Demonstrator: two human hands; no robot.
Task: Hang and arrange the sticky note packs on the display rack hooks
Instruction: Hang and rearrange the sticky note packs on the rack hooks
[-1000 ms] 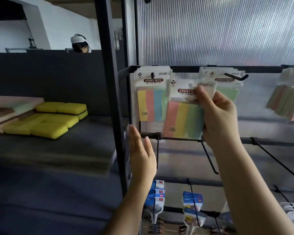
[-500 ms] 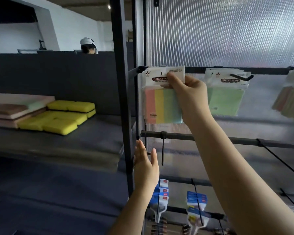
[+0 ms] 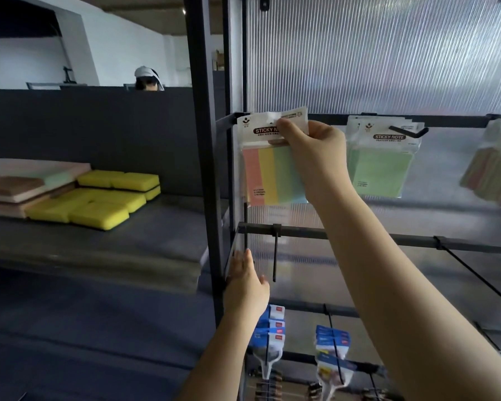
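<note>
Right hand pinching striped sticky note pack header at top rail | left hand loose, empty, beside rack post | green packs hanging adjacent | yellow sponges on shelf left

A ribbed translucent panel glows with daylight behind a black metal frame post. To the left, a dark grey shelf carries yellow sponges before a dark partition and white wall.
</note>
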